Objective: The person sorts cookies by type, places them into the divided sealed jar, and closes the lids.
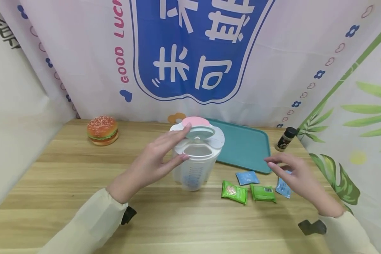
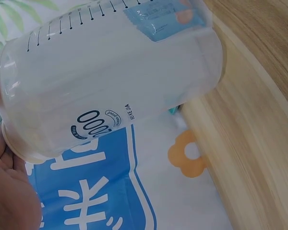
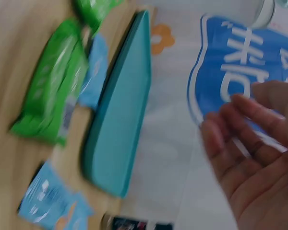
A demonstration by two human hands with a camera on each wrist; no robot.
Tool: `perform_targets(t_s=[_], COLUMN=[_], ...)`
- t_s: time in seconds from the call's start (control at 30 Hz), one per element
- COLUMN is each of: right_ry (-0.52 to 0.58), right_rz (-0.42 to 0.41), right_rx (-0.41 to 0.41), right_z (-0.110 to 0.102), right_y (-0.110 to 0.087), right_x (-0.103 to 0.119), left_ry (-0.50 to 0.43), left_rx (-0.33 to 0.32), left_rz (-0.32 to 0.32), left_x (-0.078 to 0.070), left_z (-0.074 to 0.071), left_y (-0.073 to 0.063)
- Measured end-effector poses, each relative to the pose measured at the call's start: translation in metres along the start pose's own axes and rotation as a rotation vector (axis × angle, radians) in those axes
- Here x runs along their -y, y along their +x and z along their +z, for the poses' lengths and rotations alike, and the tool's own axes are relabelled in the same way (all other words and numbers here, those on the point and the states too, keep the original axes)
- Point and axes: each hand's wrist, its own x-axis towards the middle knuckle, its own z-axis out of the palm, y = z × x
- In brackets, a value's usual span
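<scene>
A clear lobed food storage container (image 1: 195, 173) with measuring marks stands mid-table under a white top. One of the top's flip lids, a pale green one (image 1: 200, 132), is raised over an opening; a pink one lies behind. My left hand (image 1: 153, 151) holds the top's left side, index fingertip at the raised lid and thumb at the opening's rim. Through the wall a blue packet (image 2: 163, 19) shows near the bottom. My right hand (image 1: 293, 173) hovers with loosely bent fingers, holding nothing, over a blue packet (image 1: 283, 187). Nearby lie another blue packet (image 1: 247, 178) and green packets (image 1: 262, 193).
A teal tray (image 1: 244, 146) lies behind the packets, partly hidden by the container. A black-capped seasoning bottle (image 1: 285, 139) stands at the back right. A toy hamburger (image 1: 102, 130) sits at the back left. A printed cloth (image 1: 98, 77) hangs along the table's far edge.
</scene>
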Motion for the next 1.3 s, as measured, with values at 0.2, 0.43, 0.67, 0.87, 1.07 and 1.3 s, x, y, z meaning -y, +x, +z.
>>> perform_targets(t_s=[0.2, 0.43, 0.67, 0.87, 1.07, 1.3], right_ry=[-0.170, -0.245, -0.267, -0.261, -0.246, -0.232], right_rz=[0.293, 0.494, 0.504, 0.481, 0.483, 0.501], right_rx=[0.139, 0.303, 0.326, 0.304, 0.289, 0.270], right_z=[-0.015, -0.015, -0.010, -0.007, -0.006, -0.006], right_y=[-0.026, -0.043, -0.050, -0.053, -0.054, -0.058], right_x=[-0.038, -0.067, -0.077, -0.079, -0.079, -0.079], left_ry=[0.003, 0.007, 0.007, 0.008, 0.007, 0.006], left_rx=[-0.002, 0.008, 0.019, 0.020, 0.017, 0.022], left_rz=[-0.001, -0.014, -0.025, -0.025, -0.020, -0.030], left_x=[0.000, -0.001, -0.002, -0.002, -0.002, -0.002], left_z=[0.000, -0.001, -0.002, -0.003, -0.002, -0.003], left_y=[-0.001, -0.001, 0.001, 0.000, -0.001, -0.001])
